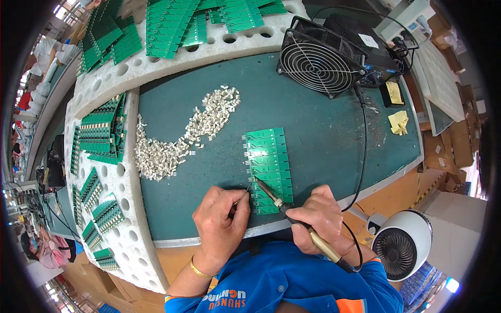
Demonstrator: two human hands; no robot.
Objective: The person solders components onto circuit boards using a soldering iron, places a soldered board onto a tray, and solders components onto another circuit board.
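A green circuit board panel (pixel 270 154) lies on the teal bench mat, small connectors along its left edge. My right hand (pixel 317 221) grips a soldering iron (pixel 327 249), whose tip touches near that left edge. My left hand (pixel 222 219), beside the panel's lower left, pinches a thin solder wire (pixel 246 192) that reaches toward the iron's tip. A curved pile of small cream connectors (pixel 162 159) lies to the left of the panel.
Perforated white foam racks (pixel 131 229) hold green boards at left and back. A black fume fan (pixel 317 66) and soldering station (pixel 384 76) stand at back right, near a yellow sponge (pixel 393 94), the iron's cable trailing forward. A white fan (pixel 400 244) is at lower right.
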